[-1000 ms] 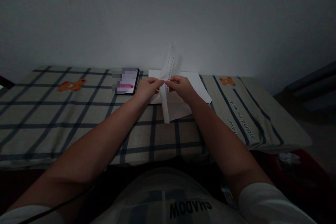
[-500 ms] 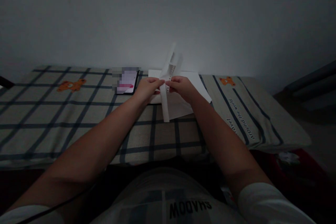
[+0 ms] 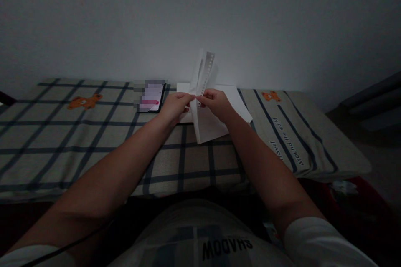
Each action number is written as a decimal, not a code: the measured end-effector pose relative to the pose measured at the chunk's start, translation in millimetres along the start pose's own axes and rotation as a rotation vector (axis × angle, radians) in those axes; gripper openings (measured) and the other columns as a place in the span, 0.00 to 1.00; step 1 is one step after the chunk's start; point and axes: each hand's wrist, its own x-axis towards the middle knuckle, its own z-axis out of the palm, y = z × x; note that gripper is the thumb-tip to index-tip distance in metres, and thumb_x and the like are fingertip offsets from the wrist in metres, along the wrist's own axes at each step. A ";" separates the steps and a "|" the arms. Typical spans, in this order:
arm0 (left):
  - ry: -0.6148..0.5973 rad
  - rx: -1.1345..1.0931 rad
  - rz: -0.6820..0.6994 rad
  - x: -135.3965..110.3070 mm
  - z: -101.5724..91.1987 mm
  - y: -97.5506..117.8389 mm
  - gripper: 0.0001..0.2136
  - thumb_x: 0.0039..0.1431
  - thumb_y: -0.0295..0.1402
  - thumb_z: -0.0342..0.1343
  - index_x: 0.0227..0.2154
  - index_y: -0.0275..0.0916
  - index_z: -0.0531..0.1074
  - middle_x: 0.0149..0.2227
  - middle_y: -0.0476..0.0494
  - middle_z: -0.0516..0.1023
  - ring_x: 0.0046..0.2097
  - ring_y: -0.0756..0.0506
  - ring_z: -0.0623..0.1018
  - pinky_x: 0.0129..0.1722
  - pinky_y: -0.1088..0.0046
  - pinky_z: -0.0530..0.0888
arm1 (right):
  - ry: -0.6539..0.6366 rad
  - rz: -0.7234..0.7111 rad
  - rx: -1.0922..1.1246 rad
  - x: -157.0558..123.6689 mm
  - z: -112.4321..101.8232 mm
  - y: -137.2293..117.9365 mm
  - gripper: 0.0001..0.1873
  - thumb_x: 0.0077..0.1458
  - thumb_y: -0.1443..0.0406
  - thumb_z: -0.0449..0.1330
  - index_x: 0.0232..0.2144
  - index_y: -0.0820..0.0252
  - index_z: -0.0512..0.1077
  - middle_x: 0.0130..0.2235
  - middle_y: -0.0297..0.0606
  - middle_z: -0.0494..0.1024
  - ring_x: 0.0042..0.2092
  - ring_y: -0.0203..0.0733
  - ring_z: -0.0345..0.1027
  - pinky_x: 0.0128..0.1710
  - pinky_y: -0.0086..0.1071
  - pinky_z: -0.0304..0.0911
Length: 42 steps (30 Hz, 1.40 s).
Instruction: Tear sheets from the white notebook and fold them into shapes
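A white sheet of paper [image 3: 210, 128] with a row of punched holes along one edge is held up between my two hands. It is bent, and its far end rises towards the wall. My left hand [image 3: 176, 106] pinches its left edge between thumb and finger. Close beside it, fingertips almost touching, my right hand [image 3: 216, 101] pinches the sheet near the holed strip. Beneath them lies a stack of white paper [image 3: 239, 102] on the cloth, partly hidden by my hands and the raised sheet.
A phone [image 3: 152, 96] with its screen lit lies left of the paper. Everything rests on a checked tablecloth [image 3: 103, 142] with bear prints. A pale wall [image 3: 200, 16] stands right behind the table. Below the right side is a red container [image 3: 369, 204] with something whitish in it.
The raised end of the sheet has turned, so its holed strip now shows more fully. The lower edge has narrowed and lifted slightly. Both hands stay nearly in place, still pinching.
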 end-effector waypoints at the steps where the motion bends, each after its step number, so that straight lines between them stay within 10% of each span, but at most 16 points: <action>1: -0.003 -0.021 -0.015 -0.5 0.4 0.2 0.08 0.47 0.35 0.64 0.21 0.38 0.72 0.24 0.49 0.71 0.27 0.52 0.69 0.25 0.78 0.64 | 0.006 -0.009 0.000 -0.5 0.5 -1.4 0.10 0.53 0.62 0.65 0.25 0.60 0.71 0.25 0.32 0.73 0.29 0.34 0.65 0.33 0.30 0.62; 42: -0.051 -0.045 -0.072 -1.5 -0.8 1.8 0.09 0.45 0.39 0.64 0.23 0.38 0.74 0.22 0.48 0.71 0.23 0.51 0.68 0.22 0.75 0.62 | -0.051 0.099 0.126 2.6 -3.1 5.9 0.14 0.50 0.56 0.67 0.24 0.60 0.73 0.24 0.31 0.71 0.28 0.33 0.62 0.30 0.29 0.59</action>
